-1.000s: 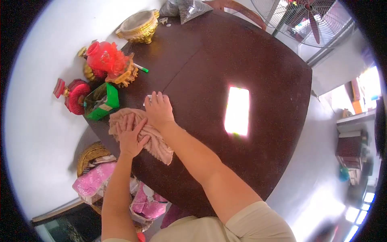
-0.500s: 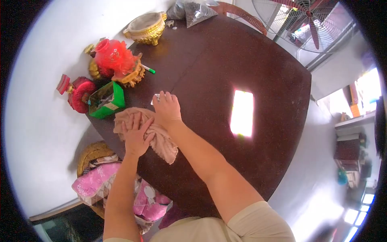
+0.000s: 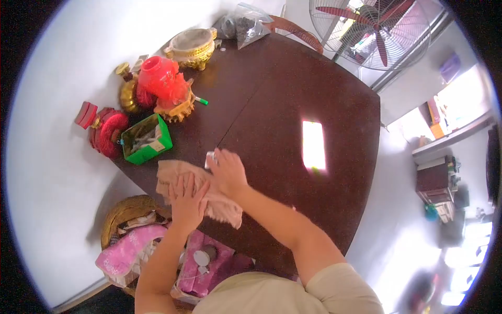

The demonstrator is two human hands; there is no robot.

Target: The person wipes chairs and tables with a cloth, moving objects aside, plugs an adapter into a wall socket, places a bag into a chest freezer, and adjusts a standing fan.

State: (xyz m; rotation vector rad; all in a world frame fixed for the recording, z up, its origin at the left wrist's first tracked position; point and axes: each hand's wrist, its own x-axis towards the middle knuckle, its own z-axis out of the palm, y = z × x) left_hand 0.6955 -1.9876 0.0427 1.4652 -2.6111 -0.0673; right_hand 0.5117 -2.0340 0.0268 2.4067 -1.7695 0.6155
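Observation:
My left hand [image 3: 188, 205] lies flat with fingers apart on a crumpled pinkish-beige cloth [image 3: 226, 210], which rests on the dark brown table [image 3: 272, 104]. Just to its right, my right hand [image 3: 229, 170] is bent over a small white object [image 3: 210, 160] at the tabletop. Only that object's left side shows, so its kind is unclear. The right wrist crosses the cloth's right part. Beyond the cloth, to the left, stands a green box [image 3: 163, 137] with small items inside.
Left of the box is a red ornament [image 3: 109, 131]. Behind it stand a red vase [image 3: 159, 76], a green-capped marker [image 3: 201, 100], a gold pot [image 3: 193, 49] and plastic bags [image 3: 251, 26]. A fan [image 3: 376, 27] is at far right, a wicker basket [image 3: 112, 214] below left.
Both hands, with the cloth and the white object, have come closer to my body across the tabletop. The whole view has shifted slightly.

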